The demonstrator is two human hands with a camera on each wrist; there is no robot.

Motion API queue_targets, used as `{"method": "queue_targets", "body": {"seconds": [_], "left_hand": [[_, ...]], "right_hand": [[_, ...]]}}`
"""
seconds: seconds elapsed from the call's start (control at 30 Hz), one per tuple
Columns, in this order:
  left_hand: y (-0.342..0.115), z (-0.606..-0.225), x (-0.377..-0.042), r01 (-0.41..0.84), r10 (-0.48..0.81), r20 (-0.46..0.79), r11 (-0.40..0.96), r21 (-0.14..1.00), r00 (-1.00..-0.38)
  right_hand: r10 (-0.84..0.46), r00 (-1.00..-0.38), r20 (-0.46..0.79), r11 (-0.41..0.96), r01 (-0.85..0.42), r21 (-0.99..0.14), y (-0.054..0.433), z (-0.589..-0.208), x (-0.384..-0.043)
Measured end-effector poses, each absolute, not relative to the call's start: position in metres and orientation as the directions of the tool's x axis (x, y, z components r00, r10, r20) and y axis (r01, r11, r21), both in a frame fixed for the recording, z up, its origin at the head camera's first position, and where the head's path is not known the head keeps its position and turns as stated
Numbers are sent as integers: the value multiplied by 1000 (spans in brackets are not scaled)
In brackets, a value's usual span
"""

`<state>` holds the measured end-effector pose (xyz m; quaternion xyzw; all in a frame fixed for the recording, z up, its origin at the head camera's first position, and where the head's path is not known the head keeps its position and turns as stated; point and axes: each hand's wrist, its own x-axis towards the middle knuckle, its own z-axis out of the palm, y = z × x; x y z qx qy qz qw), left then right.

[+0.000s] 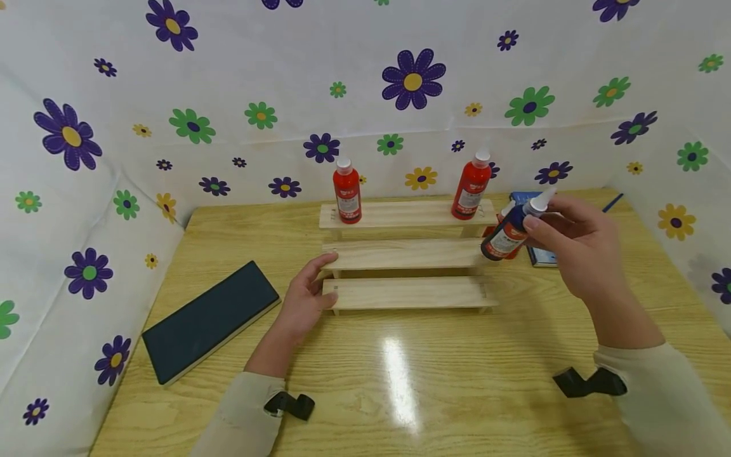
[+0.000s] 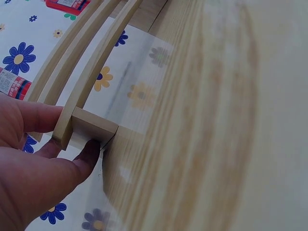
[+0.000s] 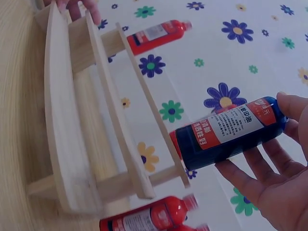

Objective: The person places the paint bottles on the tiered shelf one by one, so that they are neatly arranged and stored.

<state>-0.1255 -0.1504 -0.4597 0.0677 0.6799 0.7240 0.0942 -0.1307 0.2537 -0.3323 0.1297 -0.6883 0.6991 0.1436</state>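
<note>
A three-step wooden rack (image 1: 408, 293) stands on the table. My left hand (image 1: 305, 298) grips its left end at the lower steps, thumb against the front step's end in the left wrist view. My right hand (image 1: 585, 244) holds a dark blue ink bottle (image 1: 505, 238) by its upper part, tilted, just off the right end of the middle step. The bottle has a white cap and a red-and-white label (image 3: 233, 124). On the top step, one red bottle (image 1: 347, 193) stands at the left end and another red bottle (image 1: 472, 188) at the right.
Behind the held bottle, another red bottle (image 1: 514, 252) is partly hidden. A blue book or box (image 1: 542, 257) lies at the back right, partly covered by my right hand. A dark flat box (image 1: 211, 320) lies left of the rack. Flowered cloth (image 1: 285, 76) surrounds the table.
</note>
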Motion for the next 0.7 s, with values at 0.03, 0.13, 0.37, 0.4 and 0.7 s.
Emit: {"method": "queue_targets", "body": {"seconds": [0.03, 0.13, 0.37, 0.4, 0.7], "left_hand": [[-150, -459, -125, -44, 228, -30, -56, 997, -973], [-151, -460, -125, -46, 226, -34, -47, 998, -974], [-152, -460, -124, -36, 230, -28, -28, 999, -973], [-152, -460, -125, -34, 231, -27, -28, 999, -972], [-152, -461, -126, -38, 229, -27, -46, 998, -973]], "right_hand": [[20, -925, 379, -3, -379, -925, 250, -331, -132], [13, -929, 371, 18, -370, -929, 241, -328, -136], [-47, -928, 369, -18, -368, -930, 217, -323, -146], [-48, -928, 369, -22, -369, -929, 213, -323, -147], [-132, -913, 385, -35, -384, -923, 177, -327, -162]]}}
